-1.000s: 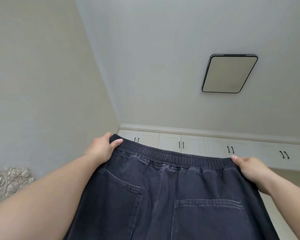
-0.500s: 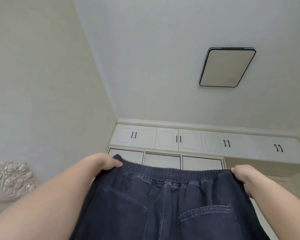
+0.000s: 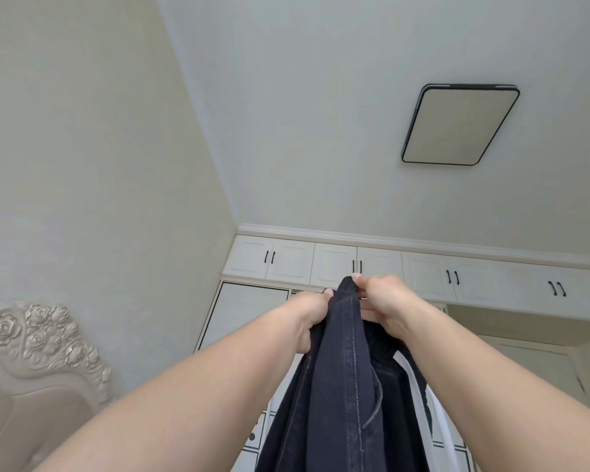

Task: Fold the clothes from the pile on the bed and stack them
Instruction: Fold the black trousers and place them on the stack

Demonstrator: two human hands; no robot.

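I hold the dark denim trousers up in front of me, well above the bed, which is out of view. My left hand and right hand each pinch one end of the waistband, brought together at the top so the legs hang doubled. To fold well, I should match the side seams and keep both grips firm while the legs fall straight. I can read no label or writing on the denim.
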